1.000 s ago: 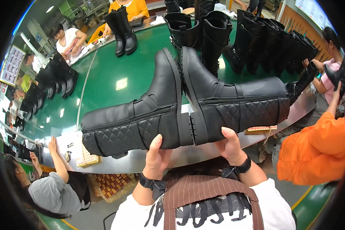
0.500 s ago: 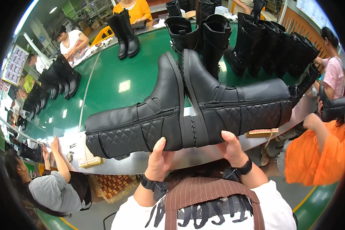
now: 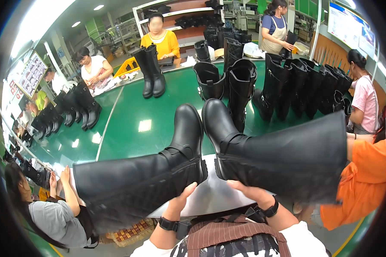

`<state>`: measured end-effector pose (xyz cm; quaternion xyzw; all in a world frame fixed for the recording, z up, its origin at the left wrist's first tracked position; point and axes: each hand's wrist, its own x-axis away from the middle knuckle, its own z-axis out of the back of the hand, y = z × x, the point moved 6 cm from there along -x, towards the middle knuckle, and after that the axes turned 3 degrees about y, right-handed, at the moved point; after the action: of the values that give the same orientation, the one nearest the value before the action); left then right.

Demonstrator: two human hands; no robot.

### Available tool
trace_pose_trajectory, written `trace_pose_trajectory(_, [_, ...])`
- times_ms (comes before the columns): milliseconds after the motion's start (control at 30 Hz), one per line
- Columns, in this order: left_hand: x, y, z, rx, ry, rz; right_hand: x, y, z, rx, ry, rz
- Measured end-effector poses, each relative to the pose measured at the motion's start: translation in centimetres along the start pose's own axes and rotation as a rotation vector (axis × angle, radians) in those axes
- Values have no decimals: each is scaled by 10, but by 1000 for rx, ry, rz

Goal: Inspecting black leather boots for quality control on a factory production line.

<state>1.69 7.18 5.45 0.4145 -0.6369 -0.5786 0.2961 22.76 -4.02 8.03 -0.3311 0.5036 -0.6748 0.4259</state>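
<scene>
A tall black boot lies sideways in each hand, over the near edge of the green table (image 3: 126, 137). My left hand (image 3: 182, 201) grips the left boot (image 3: 124, 180) from below near its heel, thumb showing and other fingers hidden. Likewise, my right hand (image 3: 253, 195) is closed under the heel part of the right boot (image 3: 287, 158). The toes point away from me and nearly meet, while the heels stand apart. Both shafts spread outward and are somewhat blurred. Each boot has an ankle strap; faint quilting shows on the left shaft.
Two upright boots (image 3: 152, 73) stand across the table. Buckled boots (image 3: 241, 85) stand ahead, with a row of boots (image 3: 302, 85) at right and another row (image 3: 75, 109) at far left. Close by are a person in grey (image 3: 51, 218) and one in orange (image 3: 366, 175).
The boots have turned in my hands: their pressed-together soles have parted at the heels, and the shafts' smooth sides now face up. The view has tilted up toward the far side.
</scene>
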Motion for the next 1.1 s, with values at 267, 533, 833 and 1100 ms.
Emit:
trace_pose_trajectory(267, [20,0,-24,8,152,85,-2,-42,-30,291,70,682])
trace_pose_trajectory(533, [13,-20,-2,94,250,43,-65,10,-46,-811,-127,-41])
trace_pose_trajectory(833, [-23,-37,17,353,133,113,-36,59,-57,-1368,-250,-469])
trace_pose_trajectory(1100, [-24,-62,-43,655,-166,313,-10,82,-68,-1311,-225,-575])
